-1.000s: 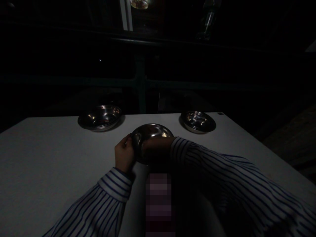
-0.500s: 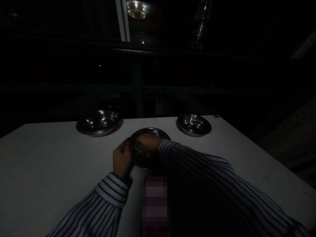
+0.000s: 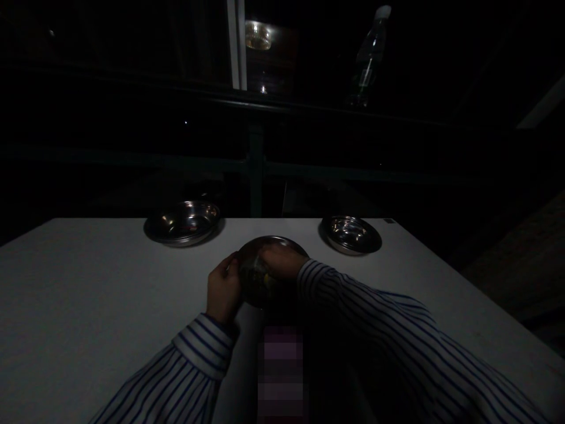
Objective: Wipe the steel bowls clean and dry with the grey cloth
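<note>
A round metal bowl [image 3: 252, 288] stands tilted on the white table in front of me. My left hand [image 3: 223, 287] grips its left rim, thumb on top. My right hand [image 3: 282, 260] reaches inside the bowl from the right, its fingers bent down near the inner wall. Something pale shows by those fingertips, with a small yellow patch [image 3: 266, 278] below; the dark hides what they are. Striped sleeves cover both forearms.
A wide metal bowl [image 3: 182, 239] stands at the table's back left, a smaller one [image 3: 352, 249] at the back right. The white table [image 3: 110, 306] ends at a dark railing [image 3: 256, 171]. Beyond it stands a clear plastic bottle [image 3: 371, 56]. A blurred-out patch covers the front middle.
My right hand has moved about inside the bowl, deeper and to the left, then back a little right. My left hand keeps its hold on the rim. The camera view has shifted slightly.
</note>
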The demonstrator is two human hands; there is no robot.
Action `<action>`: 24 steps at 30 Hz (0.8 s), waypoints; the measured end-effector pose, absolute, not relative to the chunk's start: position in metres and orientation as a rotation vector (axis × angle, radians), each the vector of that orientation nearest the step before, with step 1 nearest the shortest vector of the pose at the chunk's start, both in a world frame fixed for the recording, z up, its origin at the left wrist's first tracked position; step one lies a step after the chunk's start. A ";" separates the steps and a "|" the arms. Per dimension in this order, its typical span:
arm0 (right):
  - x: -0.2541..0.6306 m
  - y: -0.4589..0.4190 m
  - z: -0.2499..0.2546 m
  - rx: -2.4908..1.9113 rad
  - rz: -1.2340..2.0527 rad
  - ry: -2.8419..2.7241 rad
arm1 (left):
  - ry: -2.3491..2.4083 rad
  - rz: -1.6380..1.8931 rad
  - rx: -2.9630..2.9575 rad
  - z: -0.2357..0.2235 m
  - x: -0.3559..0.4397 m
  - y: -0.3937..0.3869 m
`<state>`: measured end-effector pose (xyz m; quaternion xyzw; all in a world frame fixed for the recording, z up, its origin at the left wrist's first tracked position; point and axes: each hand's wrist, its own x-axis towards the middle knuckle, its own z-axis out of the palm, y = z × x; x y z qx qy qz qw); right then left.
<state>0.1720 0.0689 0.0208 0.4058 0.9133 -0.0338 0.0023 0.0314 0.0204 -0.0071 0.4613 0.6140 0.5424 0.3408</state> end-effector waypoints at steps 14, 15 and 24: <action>0.172 0.072 0.022 1.307 -0.141 2.813 | 1.478 1.414 1.181 -0.008 0.028 0.023; 0.179 0.073 0.022 1.310 -0.140 2.804 | 1.474 1.420 1.176 -0.009 0.029 0.023; 0.181 0.073 0.020 1.292 -0.154 2.831 | 1.423 1.444 1.174 -0.017 0.028 0.026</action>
